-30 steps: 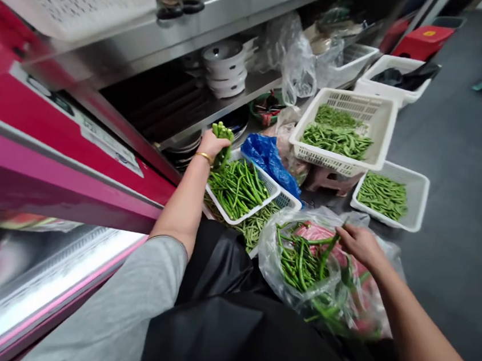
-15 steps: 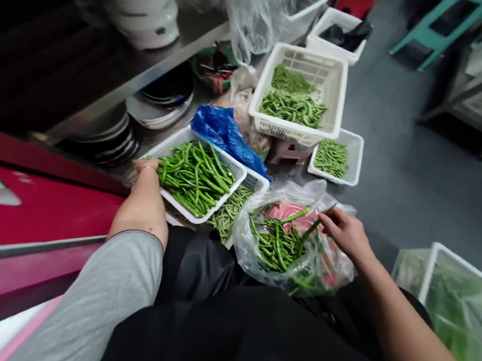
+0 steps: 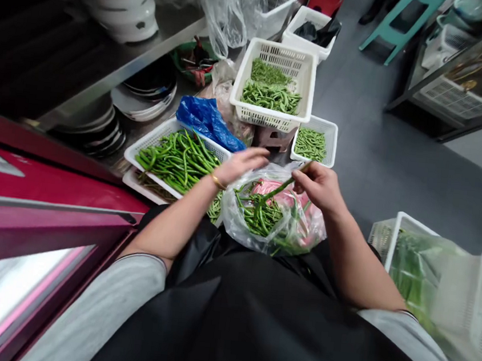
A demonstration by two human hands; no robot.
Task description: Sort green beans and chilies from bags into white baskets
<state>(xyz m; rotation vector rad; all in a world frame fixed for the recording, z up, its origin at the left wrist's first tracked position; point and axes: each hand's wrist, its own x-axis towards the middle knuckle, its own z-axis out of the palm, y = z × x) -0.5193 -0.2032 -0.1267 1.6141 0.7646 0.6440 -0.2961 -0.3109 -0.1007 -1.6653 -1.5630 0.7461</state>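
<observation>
**Single bean pinched over open bag; other hand released**

The right hand [image 3: 318,187] is closed in a pinch, with 1 long green bean [image 3: 278,188] grasped near its upper end and slanted down into the bag. The left hand [image 3: 240,166] is found open, fingers extended, just above the bag's edge; nothing is held by it. A gold bangle [image 3: 218,181] is worn on that wrist.

Directly below the hands, a clear plastic bag [image 3: 230,225] is positioned against a black apron [image 3: 225,328]. A loose heap of beans [image 3: 258,215] and a pink item [image 3: 280,193], not identifiable, are contained in it.

To the left, a white tray [image 3: 160,132] of long beans is placed on a 2nd tray [image 3: 137,184]. Beyond these, a blue bag [image 3: 208,122] is noted, along with a white basket [image 3: 276,47] holding 2 bean piles and a small white tray [image 3: 326,126] of shorter beans.

The pinch near the bean's end is judged sound: the bean's length is kept free of the plastic, and a looser hold would risk its slipping back into the heap.
</observation>
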